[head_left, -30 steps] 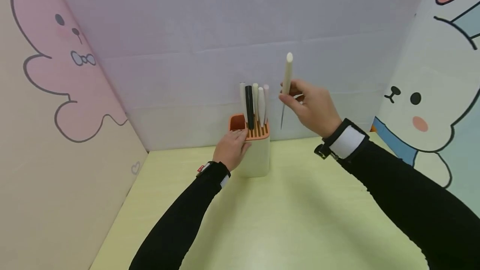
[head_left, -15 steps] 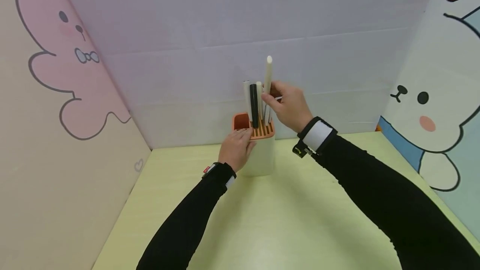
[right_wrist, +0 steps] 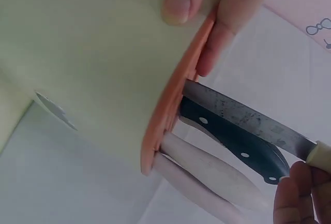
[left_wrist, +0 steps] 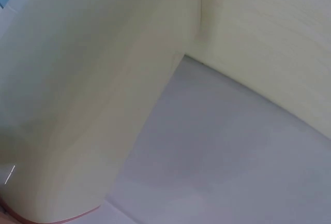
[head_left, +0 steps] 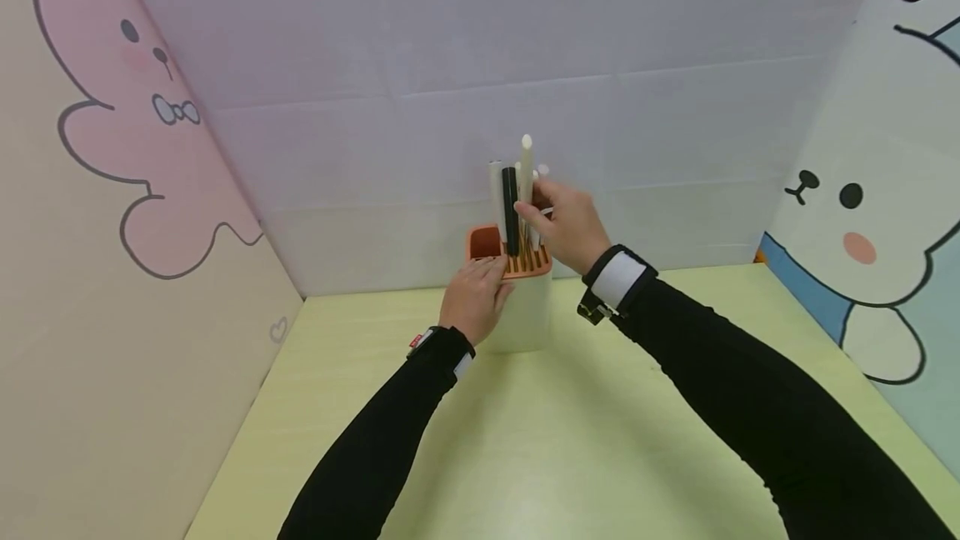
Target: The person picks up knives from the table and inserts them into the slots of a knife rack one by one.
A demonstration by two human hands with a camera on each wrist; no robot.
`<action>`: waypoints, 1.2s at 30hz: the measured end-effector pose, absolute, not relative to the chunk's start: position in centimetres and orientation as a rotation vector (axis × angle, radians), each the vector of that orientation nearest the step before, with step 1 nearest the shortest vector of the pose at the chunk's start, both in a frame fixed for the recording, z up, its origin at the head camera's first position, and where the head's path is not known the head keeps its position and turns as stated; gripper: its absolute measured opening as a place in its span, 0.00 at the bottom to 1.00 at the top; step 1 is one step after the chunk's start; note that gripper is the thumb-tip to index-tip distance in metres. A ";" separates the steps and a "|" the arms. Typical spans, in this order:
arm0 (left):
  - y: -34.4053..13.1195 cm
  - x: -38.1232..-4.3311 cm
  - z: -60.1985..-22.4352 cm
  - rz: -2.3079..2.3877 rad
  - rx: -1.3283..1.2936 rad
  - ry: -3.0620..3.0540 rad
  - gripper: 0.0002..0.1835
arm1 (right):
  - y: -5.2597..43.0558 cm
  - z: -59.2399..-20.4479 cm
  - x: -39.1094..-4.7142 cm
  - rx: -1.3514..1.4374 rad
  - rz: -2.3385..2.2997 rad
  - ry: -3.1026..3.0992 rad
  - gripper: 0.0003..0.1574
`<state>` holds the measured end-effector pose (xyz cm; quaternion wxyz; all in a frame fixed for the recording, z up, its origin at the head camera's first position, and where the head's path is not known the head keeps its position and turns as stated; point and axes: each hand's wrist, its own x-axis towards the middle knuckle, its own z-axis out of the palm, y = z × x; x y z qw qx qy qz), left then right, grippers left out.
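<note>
A cream knife block [head_left: 525, 315] with an orange slotted top stands on the table against the back wall. My left hand [head_left: 474, 300] grips its front left edge, thumb on the outer wall and fingers over the orange rim. Above the slots, my right hand [head_left: 566, 223] pinches the cream handle of a knife [head_left: 527, 169]. In the right wrist view the tip end of its steel blade [right_wrist: 248, 118] is at a slot, most of the blade still showing. Beside it stand a black-handled knife [right_wrist: 232, 138] and several pale-handled ones, partly hidden by my right hand in the head view.
The light yellow table [head_left: 525, 457] extends in front of the block. A pale back wall [head_left: 420, 148] rises close behind it, with cartoon-printed panels on the left and right. The block's wide orange compartment [head_left: 483, 242] is at its left. Its smooth wall [left_wrist: 93, 89] fills much of the left wrist view.
My right hand has carried the knife left from beside the block to over its slots, then lowered it so the blade enters one. My left hand has stayed on the block.
</note>
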<state>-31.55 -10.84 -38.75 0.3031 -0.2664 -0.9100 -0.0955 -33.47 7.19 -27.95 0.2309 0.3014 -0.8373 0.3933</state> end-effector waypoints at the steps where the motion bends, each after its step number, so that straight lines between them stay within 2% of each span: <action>1: -10.9 -31.6 -38.8 -0.256 -0.705 -2.408 0.24 | 7.1 -28.2 -33.5 0.824 1.083 -2.316 0.17; 12: -10.9 -31.7 -38.8 -0.276 -0.712 -2.359 0.24 | 6.6 -30.9 -33.8 0.784 1.064 -2.425 0.13; 21: -10.8 -31.5 -38.8 -0.270 -0.714 -2.345 0.23 | 6.4 -32.7 -33.9 0.745 1.078 -2.485 0.16; 36: -10.7 -31.5 -39.0 -0.262 -0.709 -2.330 0.23 | 6.5 -34.3 -33.5 0.697 1.013 -2.516 0.16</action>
